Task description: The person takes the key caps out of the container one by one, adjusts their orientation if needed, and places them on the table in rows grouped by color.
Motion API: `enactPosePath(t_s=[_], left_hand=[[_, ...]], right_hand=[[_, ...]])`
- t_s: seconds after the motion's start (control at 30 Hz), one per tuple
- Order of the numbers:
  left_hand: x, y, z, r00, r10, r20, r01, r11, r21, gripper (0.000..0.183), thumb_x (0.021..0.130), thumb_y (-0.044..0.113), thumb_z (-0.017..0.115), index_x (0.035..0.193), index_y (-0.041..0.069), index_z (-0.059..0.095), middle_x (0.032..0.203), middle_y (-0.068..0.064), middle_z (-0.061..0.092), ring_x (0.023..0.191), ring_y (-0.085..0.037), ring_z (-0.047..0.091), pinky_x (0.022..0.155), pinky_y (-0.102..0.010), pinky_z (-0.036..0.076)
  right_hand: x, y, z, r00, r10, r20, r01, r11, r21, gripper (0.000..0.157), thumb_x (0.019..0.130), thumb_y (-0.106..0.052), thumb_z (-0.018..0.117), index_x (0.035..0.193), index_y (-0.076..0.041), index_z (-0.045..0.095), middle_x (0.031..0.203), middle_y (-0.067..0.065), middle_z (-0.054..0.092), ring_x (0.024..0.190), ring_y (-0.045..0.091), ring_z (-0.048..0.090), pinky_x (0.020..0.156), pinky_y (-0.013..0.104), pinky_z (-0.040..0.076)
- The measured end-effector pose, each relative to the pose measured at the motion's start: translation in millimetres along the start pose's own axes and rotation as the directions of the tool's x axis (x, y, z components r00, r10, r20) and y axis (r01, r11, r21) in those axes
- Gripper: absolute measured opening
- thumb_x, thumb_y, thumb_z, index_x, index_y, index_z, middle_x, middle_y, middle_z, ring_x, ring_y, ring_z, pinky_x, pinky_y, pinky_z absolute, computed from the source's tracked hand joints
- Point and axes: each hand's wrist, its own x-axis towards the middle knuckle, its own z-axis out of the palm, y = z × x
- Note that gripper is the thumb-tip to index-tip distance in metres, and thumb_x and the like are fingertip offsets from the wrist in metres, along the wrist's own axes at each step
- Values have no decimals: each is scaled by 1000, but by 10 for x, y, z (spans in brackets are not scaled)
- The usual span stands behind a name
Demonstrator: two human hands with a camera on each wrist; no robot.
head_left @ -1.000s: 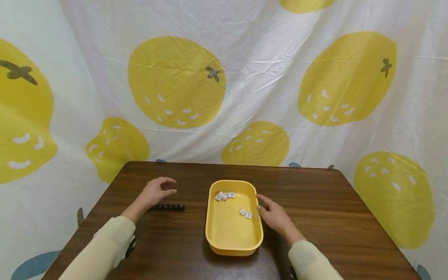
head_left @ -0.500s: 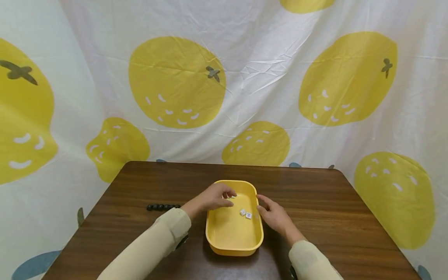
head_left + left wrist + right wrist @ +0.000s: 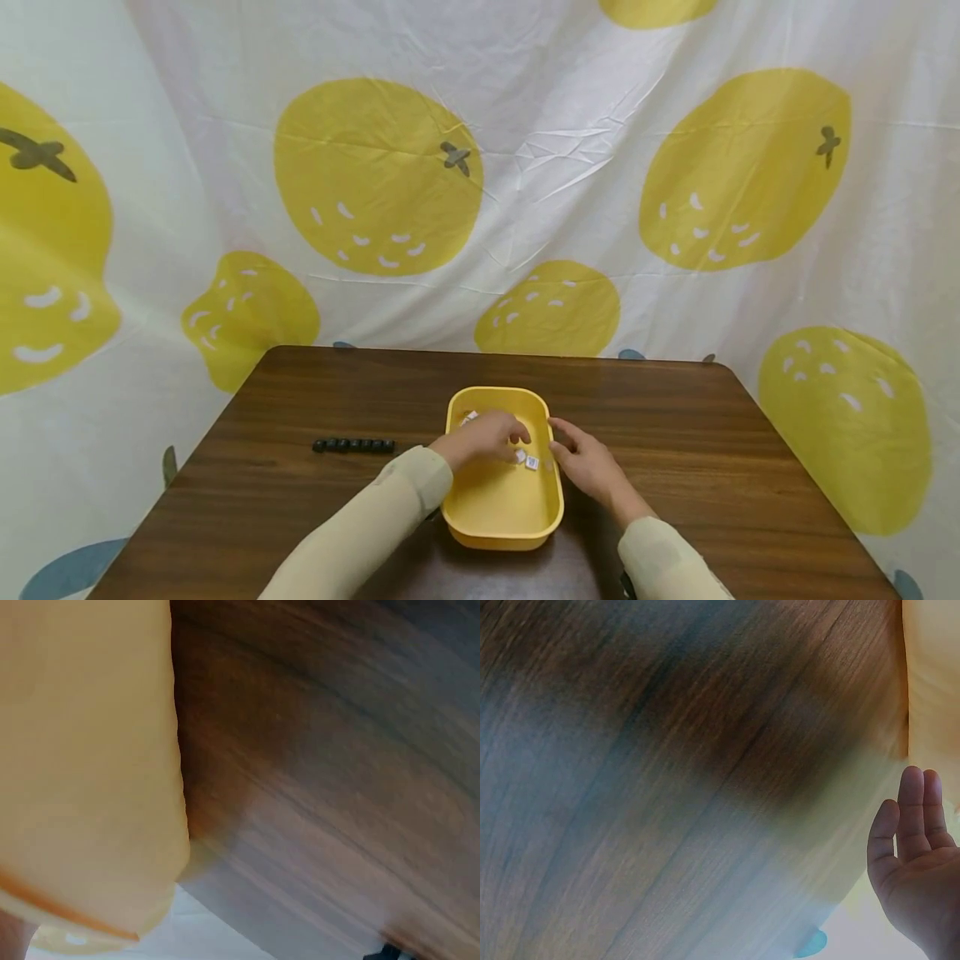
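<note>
Lemon-print curtain (image 3: 555, 200), dark wood table (image 3: 675, 433). The left hand (image 3: 487, 435) just hopped from the black blocks (image 3: 354, 446) into the yellow tray (image 3: 502, 535), so the action's at the white cubes (image 3: 532, 462); can't tell if it's pinching one. The right hand (image 3: 588, 462) is apart, fingers loose at the tray's side; only its wrist view shows the palm (image 3: 930, 881).

Left hand (image 3: 491, 437) fills mid-tray; left sleeve (image 3: 360, 525) blocks approach over the left rim. Right hand (image 3: 592, 468) obstructs the right rim. Drop-in room from above: near end of yellow tray (image 3: 504, 533); raised walls stop low sideways entry. White cubes (image 3: 527, 460) crowd left fingertips. Row of black cubes (image 3: 354, 446) bars low sliding left of tray. Passable: tabletop (image 3: 720, 442) right of right hand, plus strip behind tray, bounded by curtain (image 3: 562, 183).
</note>
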Motion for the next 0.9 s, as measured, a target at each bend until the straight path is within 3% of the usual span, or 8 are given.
enactPosePath(t_s=[0.27, 0.53, 0.7, 0.8, 0.9], left_hand=[[57, -35, 109, 997, -76, 15, 76, 997, 33, 19, 83, 9, 78, 101, 11, 74, 87, 3, 65, 80, -9, 57, 77, -23, 47], [-81, -81, -22, 992, -56, -117, 47, 996, -75, 13, 86, 8, 75, 98, 6, 73, 84, 1, 66, 77, -10, 57, 74, -25, 48], [-232, -167, -144, 971, -65, -231, 18, 980, -200, 12, 85, 7, 75, 96, 5, 73, 82, 1, 67, 76, -10, 58, 71, -24, 49], [-390, -245, -220, 953, -119, -280, 34, 956, -292, 13, 85, 8, 76, 98, 5, 74, 81, 3, 66, 74, -10, 58, 67, -24, 49], [-614, -335, -291, 926, -211, -313, 75, 916, -395, 15, 86, 9, 76, 100, 6, 73, 82, 3, 64, 74, -11, 57, 64, -26, 49]], right_hand=[[-10, -3, 14, 1000, 7, 2, -7, 999, 41, 45, 100, -15, 59, 144, -10, 52, 79, 5, 58, 70, 17, 55, 65, 33, 47], [-15, -7, 13, 1000, 12, -5, -12, 999, 46, 45, 100, -16, 59, 144, -11, 52, 79, 5, 59, 71, 17, 58, 67, 34, 48], [-17, 4, 13, 1000, 14, -8, -13, 998, 53, 44, 100, -16, 59, 144, -11, 52, 82, 6, 60, 74, 17, 59, 70, 36, 50], [-21, 2, 18, 1000, 13, -6, -12, 998, 54, 44, 100, -16, 58, 144, -11, 52, 83, 6, 61, 74, 18, 59, 70, 36, 50], [-19, -5, 26, 1000, 13, -6, -13, 999, 48, 45, 101, -17, 58, 144, -12, 51, 82, 6, 60, 73, 18, 59, 69, 36, 49]])
